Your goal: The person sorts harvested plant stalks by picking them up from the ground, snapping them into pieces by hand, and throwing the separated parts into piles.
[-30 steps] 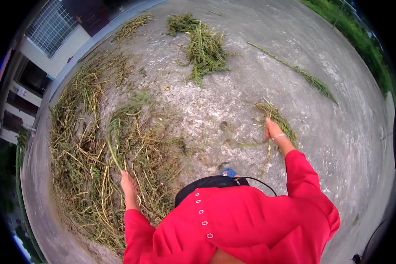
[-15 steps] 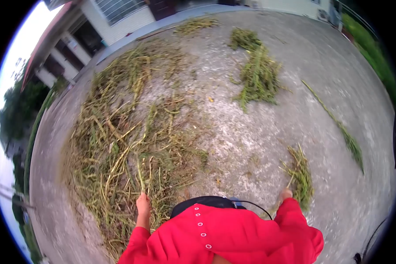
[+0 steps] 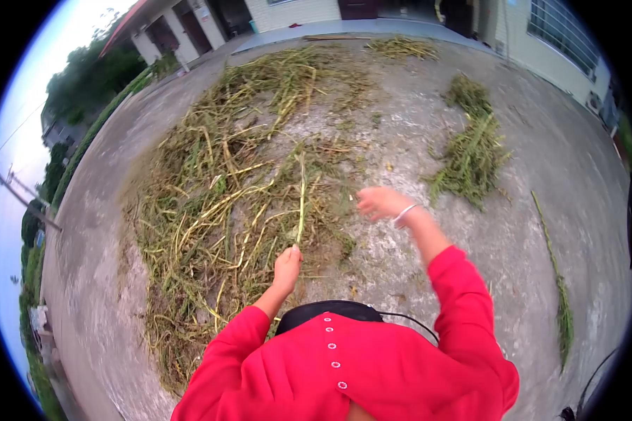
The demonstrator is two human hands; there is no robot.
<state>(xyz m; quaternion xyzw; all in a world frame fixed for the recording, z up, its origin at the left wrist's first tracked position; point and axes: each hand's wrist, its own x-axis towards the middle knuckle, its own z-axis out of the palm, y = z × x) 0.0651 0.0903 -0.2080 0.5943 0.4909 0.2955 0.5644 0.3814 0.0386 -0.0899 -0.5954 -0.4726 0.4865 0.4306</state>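
Observation:
My left hand point(image 3: 288, 268) is closed round the lower end of a pale green plant stalk point(image 3: 303, 196), which points away from me over a wide spread of cut stalks point(image 3: 218, 203). To the right of that stalk, my right hand point(image 3: 379, 203) is raised above the concrete near the spread's right edge, with a pale bracelet point(image 3: 405, 215) at the wrist. Its fingers are bent and blurred by motion, and whether they hold anything is unclear.
A leafy pile point(image 3: 472, 158) lies ahead to the right, and a single long stalk point(image 3: 558, 288) is at the far right. A small heap point(image 3: 402, 48) lies near the building's blue-grey step point(image 3: 316, 31). Utility poles point(image 3: 24, 196) stand far left.
The view has swung left. My right hand has come up from low on the right, beside a small bunch, towards the middle. My left hand still grips a stalk, now further forward.

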